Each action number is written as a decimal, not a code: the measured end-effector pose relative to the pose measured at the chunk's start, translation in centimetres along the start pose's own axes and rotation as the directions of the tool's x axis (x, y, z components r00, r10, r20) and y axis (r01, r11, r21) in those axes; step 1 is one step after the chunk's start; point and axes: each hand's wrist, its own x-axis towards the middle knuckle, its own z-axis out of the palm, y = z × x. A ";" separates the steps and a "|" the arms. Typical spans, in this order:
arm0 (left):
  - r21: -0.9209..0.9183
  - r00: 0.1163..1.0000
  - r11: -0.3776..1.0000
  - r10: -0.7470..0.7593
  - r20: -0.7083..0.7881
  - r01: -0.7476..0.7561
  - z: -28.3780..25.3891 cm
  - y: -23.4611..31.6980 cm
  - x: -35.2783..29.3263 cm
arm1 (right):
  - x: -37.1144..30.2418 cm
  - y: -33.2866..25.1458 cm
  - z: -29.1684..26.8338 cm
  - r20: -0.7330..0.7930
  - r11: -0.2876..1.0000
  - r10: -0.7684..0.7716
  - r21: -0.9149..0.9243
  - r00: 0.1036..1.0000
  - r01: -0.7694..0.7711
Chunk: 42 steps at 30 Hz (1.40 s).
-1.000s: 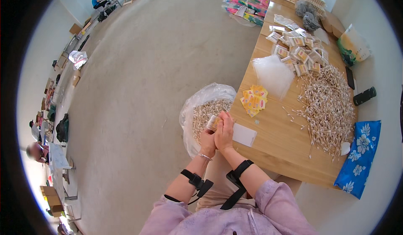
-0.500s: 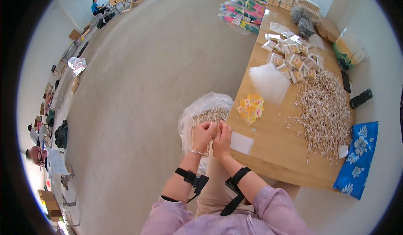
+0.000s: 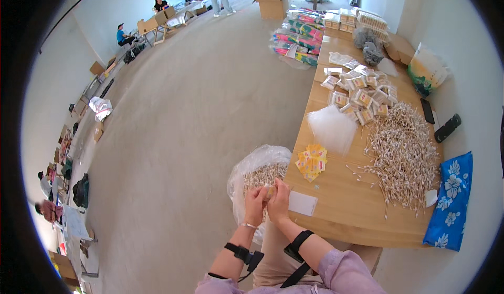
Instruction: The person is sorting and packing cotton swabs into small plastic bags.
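My left hand (image 3: 255, 202) and my right hand (image 3: 279, 199) meet at the table's left edge. Their fingers pinch a small packet (image 3: 269, 191) with a yellowish patch, mostly hidden by the fingertips. Just beyond them, a clear plastic bag (image 3: 237, 183) holds many cotton swabs (image 3: 262, 176). A white card (image 3: 303, 203) lies beside my right hand. Farther along the table are small yellow printed cards (image 3: 312, 162) and a stack of clear plastic sleeves (image 3: 333, 129). To the right spreads a big loose heap of cotton swabs (image 3: 403, 155).
Filled clear packets (image 3: 362, 97) are piled behind the sleeves on the wooden table (image 3: 341, 210). Along its right side are a phone (image 3: 428, 111), a black cylinder (image 3: 448, 128) and a blue floral pouch (image 3: 449, 202). Colourful bundles (image 3: 296, 36) stand beyond; other people sit far left.
The view has tilted upward, so the table and my hands sit lower in the picture. Both hands stay together, and more of the packet shows between the fingers.
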 end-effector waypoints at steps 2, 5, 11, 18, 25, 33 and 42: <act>0.004 1.000 1.000 -0.014 0.007 0.014 0.1 -0.4 -0.4 | 0.0 -0.5 0.0 -0.007 1.000 0.014 0.013 1.000 -0.014; -0.018 0.995 0.997 0.080 -0.051 -0.081 0.6 -1.7 -0.7 | 0.0 -0.5 0.0 -0.012 0.999 0.044 0.024 0.999 -0.044; 0.120 0.990 0.986 0.107 0.088 -0.117 -1.1 -1.7 0.2 | 0.0 -0.9 0.0 -0.053 0.999 0.010 -0.050 0.999 -0.013; 0.271 0.986 0.957 -0.131 0.101 0.099 -0.4 1.5 2.9 | 0.0 0.3 0.2 -0.103 1.000 0.010 0.011 0.995 -0.009; 0.657 0.989 0.740 0.087 0.115 -0.142 -0.6 -0.7 4.6 | -0.3 -0.2 0.9 -0.143 0.997 -0.002 -0.071 0.990 -0.008; 0.526 0.995 0.850 -0.012 0.096 -0.041 -1.3 -0.1 4.7 | -0.6 -0.9 1.6 -0.098 0.998 -0.060 0.007 0.993 0.061; 0.562 0.965 0.785 0.210 0.156 -0.261 -1.9 0.6 4.8 | -1.3 -0.8 2.3 -0.024 0.993 -0.118 -0.013 0.993 0.118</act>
